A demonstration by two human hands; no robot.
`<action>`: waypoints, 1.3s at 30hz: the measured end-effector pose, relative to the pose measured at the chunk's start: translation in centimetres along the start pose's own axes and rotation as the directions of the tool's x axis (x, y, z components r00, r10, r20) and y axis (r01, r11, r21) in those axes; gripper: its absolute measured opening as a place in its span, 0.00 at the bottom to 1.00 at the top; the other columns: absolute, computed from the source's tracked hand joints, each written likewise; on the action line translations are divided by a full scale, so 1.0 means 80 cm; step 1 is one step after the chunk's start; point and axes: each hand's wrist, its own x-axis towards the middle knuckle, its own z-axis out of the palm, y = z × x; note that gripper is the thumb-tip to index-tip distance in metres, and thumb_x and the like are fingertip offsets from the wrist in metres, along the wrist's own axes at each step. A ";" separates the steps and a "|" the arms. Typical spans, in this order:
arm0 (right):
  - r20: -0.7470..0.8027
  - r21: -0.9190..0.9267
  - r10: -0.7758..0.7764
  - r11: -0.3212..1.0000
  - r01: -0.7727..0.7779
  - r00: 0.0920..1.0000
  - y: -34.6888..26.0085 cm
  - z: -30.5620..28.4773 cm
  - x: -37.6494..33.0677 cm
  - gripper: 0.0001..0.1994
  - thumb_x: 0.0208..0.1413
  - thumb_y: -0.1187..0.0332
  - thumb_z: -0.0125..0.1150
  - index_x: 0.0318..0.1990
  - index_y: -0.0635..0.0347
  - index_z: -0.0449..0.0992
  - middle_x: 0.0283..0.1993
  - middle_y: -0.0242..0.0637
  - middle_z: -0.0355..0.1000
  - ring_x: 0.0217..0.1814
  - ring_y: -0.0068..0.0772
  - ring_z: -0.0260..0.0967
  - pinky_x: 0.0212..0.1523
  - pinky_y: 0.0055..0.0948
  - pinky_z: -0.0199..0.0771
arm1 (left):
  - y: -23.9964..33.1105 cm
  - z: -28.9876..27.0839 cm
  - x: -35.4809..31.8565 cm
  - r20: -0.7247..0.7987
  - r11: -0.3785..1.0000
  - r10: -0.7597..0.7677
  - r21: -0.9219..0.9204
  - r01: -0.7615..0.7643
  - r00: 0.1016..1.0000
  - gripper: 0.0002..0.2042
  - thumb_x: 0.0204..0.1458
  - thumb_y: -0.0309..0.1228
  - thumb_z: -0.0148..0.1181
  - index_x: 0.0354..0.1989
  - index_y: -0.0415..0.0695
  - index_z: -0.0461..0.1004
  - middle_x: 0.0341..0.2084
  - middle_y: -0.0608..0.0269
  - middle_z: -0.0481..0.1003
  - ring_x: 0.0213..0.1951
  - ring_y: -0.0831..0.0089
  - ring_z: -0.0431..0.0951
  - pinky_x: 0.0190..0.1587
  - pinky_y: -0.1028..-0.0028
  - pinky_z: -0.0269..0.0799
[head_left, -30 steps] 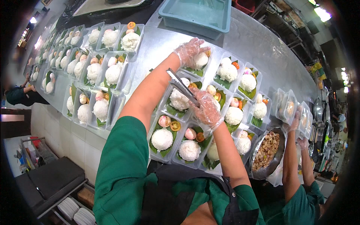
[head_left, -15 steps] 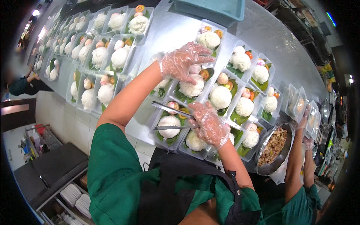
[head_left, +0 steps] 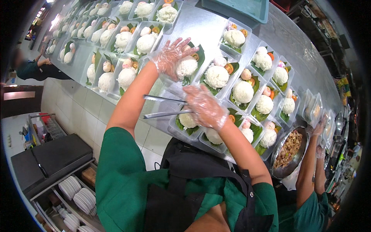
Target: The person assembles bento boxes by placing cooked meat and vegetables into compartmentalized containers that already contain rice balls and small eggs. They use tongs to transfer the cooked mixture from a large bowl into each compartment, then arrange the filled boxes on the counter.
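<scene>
My left hand (head_left: 170, 58), in a clear plastic glove, is open with fingers spread over the left side of a clear container (head_left: 193, 79) holding a mound of white rice, tomato slices and green leaf. Its palm covers part of that container, and I cannot tell whether it touches. My right hand (head_left: 205, 107), gloved too, grips metal tongs (head_left: 166, 114) whose two arms point left and stand apart with nothing between them. Below the right hand, another rice container (head_left: 187, 120) is partly hidden by hand and tongs.
Several similar rice containers (head_left: 242, 92) stand in rows on the steel table (head_left: 293, 50). A blue-grey tub (head_left: 235, 8) is at the far edge. To the right, a co-worker's gloved hands (head_left: 319, 129) hold stacked containers beside a pan of chopped food (head_left: 289, 149).
My left hand has moved left from the middle containers to the one at their left end. My right hand has shifted left and farther away with the tongs. The view has turned slightly.
</scene>
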 end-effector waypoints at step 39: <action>-0.049 0.165 -0.016 0.986 0.024 0.999 -0.082 0.087 -0.121 0.11 0.52 0.66 0.57 0.38 0.62 0.68 0.42 0.44 0.70 0.44 0.46 0.70 0.56 0.43 0.63 | 0.151 0.038 -0.129 -0.175 0.974 0.138 -0.154 -0.165 0.975 0.51 0.26 0.47 0.71 0.66 0.57 0.52 0.67 0.59 0.48 0.68 0.55 0.46 0.64 0.43 0.38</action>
